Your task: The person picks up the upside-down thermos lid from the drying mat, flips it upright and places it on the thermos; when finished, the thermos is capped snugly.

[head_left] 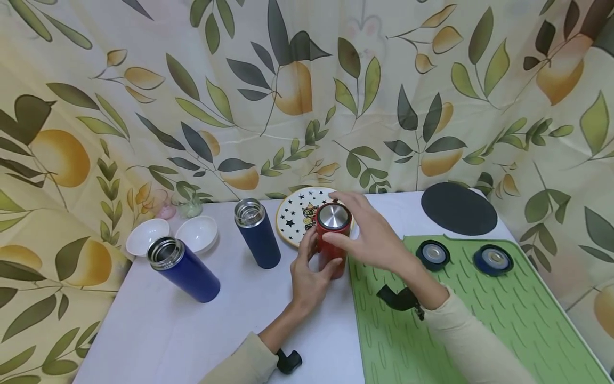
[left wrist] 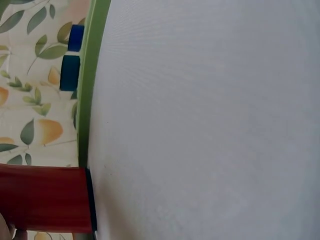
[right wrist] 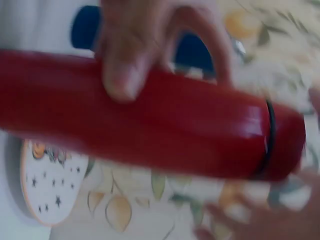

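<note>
A red thermos flask [head_left: 339, 271] stands upright on the white table, its steel-topped lid [head_left: 334, 216] in place. My left hand [head_left: 309, 280] grips the flask round its body, and the right wrist view shows its thumb and fingers [right wrist: 131, 75] against the red side. Around the lid, my right hand [head_left: 376, 234] holds thumb and fingers spread. Blurred in the right wrist view, those fingers lie beside the lid [right wrist: 287, 145] with a gap between. The lower flask [left wrist: 45, 197] fills a corner of the left wrist view.
Two lidless flasks, dark blue [head_left: 261, 240] and bright blue [head_left: 194, 274], stand at left near two white bowls [head_left: 148, 236] [head_left: 198, 233]. Two dark lids [head_left: 433, 254] [head_left: 494, 260] lie on the green mat [head_left: 431, 320]. Behind are a starred round board [head_left: 290, 221] and a black disc [head_left: 459, 209].
</note>
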Tool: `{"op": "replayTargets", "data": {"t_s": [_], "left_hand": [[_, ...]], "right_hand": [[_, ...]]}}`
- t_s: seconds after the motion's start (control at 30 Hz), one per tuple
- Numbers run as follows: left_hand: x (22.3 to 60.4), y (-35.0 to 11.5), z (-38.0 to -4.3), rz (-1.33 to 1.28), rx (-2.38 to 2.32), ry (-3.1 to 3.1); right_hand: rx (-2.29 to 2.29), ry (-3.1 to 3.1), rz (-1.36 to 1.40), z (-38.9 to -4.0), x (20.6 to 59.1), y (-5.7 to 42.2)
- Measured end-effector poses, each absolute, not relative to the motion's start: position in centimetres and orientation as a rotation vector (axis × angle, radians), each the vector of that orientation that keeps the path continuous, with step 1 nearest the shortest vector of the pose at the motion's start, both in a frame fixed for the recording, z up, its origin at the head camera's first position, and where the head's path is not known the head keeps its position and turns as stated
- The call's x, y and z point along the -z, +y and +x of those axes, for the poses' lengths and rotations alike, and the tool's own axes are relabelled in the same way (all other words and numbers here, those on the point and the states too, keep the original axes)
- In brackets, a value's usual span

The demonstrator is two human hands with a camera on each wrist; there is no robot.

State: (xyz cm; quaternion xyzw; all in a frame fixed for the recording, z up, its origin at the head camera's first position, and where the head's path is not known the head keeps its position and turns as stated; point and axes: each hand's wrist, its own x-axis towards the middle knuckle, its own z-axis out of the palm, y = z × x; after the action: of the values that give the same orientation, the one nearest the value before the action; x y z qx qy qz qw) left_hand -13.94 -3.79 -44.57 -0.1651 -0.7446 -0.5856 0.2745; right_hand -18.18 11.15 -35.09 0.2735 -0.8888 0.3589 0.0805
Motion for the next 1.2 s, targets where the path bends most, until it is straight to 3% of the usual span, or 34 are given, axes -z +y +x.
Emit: {"op": "replayTargets", "data": {"t_s": [0.2,0.3,0.67,0.97,1.2], "left_hand": [[44.5,-3.6,-13.9,-0.453,1.597,-1.985],[44.5,-3.6,-13.8,-0.453,1.606,-1.993],[44.3,-3.5,-13.7,-0.438,1.607,-1.989],[44.4,-3.4,-13.6,-0.449,1.614,-2.007],[44.6,-3.3,-13.7,-0.424,1.576,-1.99]], "right_hand": [[-1.466,-2.663,1.35,-20.9,34.4,14.1],[-1.504,-2.626,1.45,-21.5,34.7,14.5],[-1.087,-2.458,0.949,-18.1,36.2,11.6],[-1.376,-2.569,1.113,-19.5,36.2,12.6],[-1.464,-2.465,1.011,-19.3,37.4,11.9]]}}
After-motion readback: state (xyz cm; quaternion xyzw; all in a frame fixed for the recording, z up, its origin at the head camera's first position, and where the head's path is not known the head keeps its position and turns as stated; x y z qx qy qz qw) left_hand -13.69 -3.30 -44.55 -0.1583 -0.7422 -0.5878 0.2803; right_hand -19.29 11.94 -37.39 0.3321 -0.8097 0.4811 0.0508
